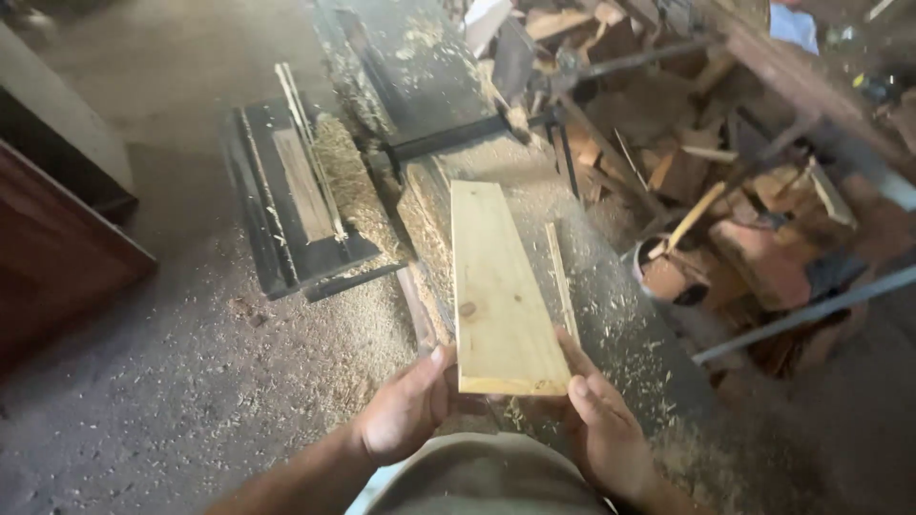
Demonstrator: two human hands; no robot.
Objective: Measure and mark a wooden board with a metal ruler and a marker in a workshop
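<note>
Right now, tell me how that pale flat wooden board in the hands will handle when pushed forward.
The pale flat wooden board looks stiff: it stays straight though the left hand and right hand grip only its near end. It probably slides easily, since loose sawdust covers the grey machine table. Flat, so unlikely to roll.

board: pale smooth wood | machine table: dark matt metal, sawdust-strewn

Bare forearms, sleeveless, khaki-clad lap

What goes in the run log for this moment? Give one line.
left hand: holds board near end | right hand: holds same end | board: flat on sawdusty machine table | scrap wood: right
</note>
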